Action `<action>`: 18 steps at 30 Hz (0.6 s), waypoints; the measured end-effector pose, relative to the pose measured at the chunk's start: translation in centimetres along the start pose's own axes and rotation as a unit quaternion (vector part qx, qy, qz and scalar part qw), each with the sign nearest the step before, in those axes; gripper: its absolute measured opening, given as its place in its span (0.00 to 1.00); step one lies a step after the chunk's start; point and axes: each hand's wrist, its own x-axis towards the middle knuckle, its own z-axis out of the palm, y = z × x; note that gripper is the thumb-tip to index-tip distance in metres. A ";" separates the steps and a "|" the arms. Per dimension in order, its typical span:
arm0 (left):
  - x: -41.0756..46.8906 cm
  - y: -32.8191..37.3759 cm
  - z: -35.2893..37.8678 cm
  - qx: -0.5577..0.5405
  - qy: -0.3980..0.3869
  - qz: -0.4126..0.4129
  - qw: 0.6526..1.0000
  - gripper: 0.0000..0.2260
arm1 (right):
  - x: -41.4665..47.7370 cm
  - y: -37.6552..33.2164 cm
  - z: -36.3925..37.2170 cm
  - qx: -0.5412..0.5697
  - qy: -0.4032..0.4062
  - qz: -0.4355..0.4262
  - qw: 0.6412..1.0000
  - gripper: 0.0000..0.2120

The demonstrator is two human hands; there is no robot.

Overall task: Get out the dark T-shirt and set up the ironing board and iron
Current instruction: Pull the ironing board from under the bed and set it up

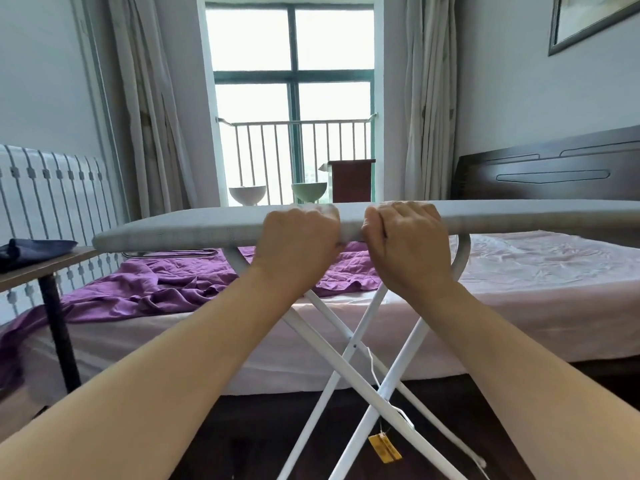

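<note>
A grey ironing board (180, 230) stands level in front of me on crossed white legs (356, 344), with its narrow nose pointing left. My left hand (299, 242) and my right hand (405, 244) grip its near edge side by side at the middle. A dark folded T-shirt (33, 249) lies on a small wooden table (41, 273) at the far left. No iron is in view.
Behind the board is a bed (519, 299) with a pink sheet, a crumpled purple cloth (156, 289) and a dark headboard. A white radiator (52, 188) lines the left wall. A cord with a yellow tag (385, 446) hangs from the board's legs. A curtained window is at the back.
</note>
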 end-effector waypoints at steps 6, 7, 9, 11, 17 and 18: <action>-0.5 -1.3 -0.8 0.008 -0.047 0.009 0.999 0.22 | 0.7 0.2 -0.3 0.006 -0.030 -0.018 0.999 0.24; -0.4 -1.3 -0.7 0.004 -0.050 0.016 0.999 0.22 | 1.0 0.2 -0.4 0.006 -0.051 -0.018 0.999 0.24; 0.0 -1.8 -0.5 -0.051 -0.073 0.024 0.996 0.24 | 2.3 0.1 -0.8 0.013 -0.140 -0.014 0.990 0.24; 0.6 -3.2 -1.1 -0.112 -0.116 0.041 0.986 0.30 | 4.0 0.0 -1.6 0.025 -0.284 0.001 0.958 0.23; 3.8 -6.6 -0.1 -0.363 -0.308 -0.041 0.878 0.19 | 7.7 -0.3 -2.0 0.045 -0.533 0.058 0.843 0.22; 3.9 -6.4 0.1 -0.345 -0.366 -0.047 0.863 0.20 | 7.9 -0.4 -1.9 0.036 -0.559 0.067 0.826 0.23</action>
